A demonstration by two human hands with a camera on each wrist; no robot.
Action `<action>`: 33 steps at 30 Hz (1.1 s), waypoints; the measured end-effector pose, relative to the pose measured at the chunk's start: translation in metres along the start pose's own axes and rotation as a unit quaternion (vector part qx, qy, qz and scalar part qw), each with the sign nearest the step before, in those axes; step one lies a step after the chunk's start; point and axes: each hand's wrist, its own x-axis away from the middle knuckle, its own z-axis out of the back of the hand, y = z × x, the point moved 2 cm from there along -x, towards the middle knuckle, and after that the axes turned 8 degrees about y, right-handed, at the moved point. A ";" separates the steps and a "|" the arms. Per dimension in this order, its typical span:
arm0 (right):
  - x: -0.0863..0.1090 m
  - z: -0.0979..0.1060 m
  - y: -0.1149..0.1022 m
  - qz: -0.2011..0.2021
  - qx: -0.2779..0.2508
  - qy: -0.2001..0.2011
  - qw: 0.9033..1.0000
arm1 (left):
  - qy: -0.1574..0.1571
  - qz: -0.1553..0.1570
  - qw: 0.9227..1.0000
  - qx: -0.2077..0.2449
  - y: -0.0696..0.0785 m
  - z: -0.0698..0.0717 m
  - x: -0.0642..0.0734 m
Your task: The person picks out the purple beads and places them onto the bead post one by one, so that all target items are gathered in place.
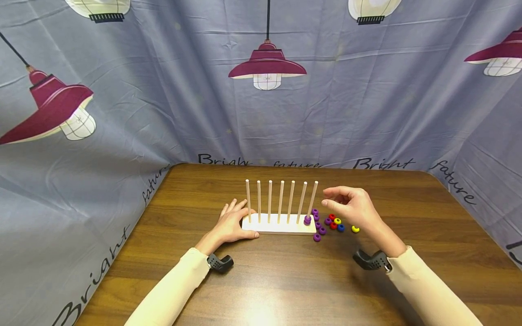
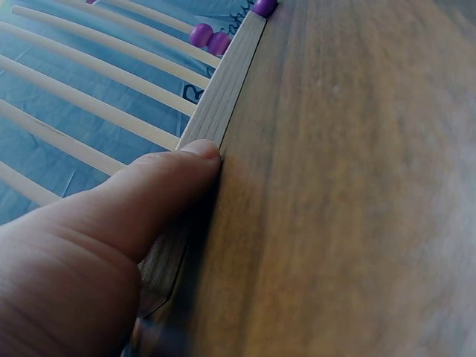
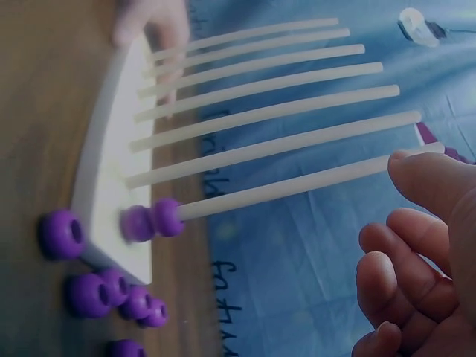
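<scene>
A pale wooden peg board [image 1: 281, 227] with several upright pegs stands on the table. My left hand [image 1: 233, 226] grips its left end, thumb along the front edge and fingers behind. In the left wrist view the thumb [image 2: 178, 167] presses the side of the base. Two purple beads [image 3: 169, 217] sit stacked low on the rightmost peg [image 1: 312, 199]. My right hand [image 1: 352, 206] hovers to the right of that peg's top, fingers loosely bent, with nothing between them. Loose purple beads [image 1: 322, 231] lie around the board's right end.
Right of the board are red beads [image 1: 333, 225], a blue bead [image 1: 340, 228] and yellow beads [image 1: 355, 229], below the right hand. The brown wooden table [image 1: 261, 271] reaches back to a blue-grey curtain [image 1: 326, 117] printed with lamps.
</scene>
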 end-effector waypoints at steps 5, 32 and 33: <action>0.008 -0.005 0.007 0.008 0.006 0.006 1.000 | 0.002 0.001 1.000 0.001 0.000 0.000 0.000; 0.054 -0.028 0.042 0.003 0.009 -0.033 0.999 | 0.005 -0.004 1.000 -0.001 0.000 -0.001 0.000; 0.055 -0.029 0.042 0.003 0.006 -0.036 0.999 | 0.006 -0.004 1.000 -0.001 0.000 -0.001 0.000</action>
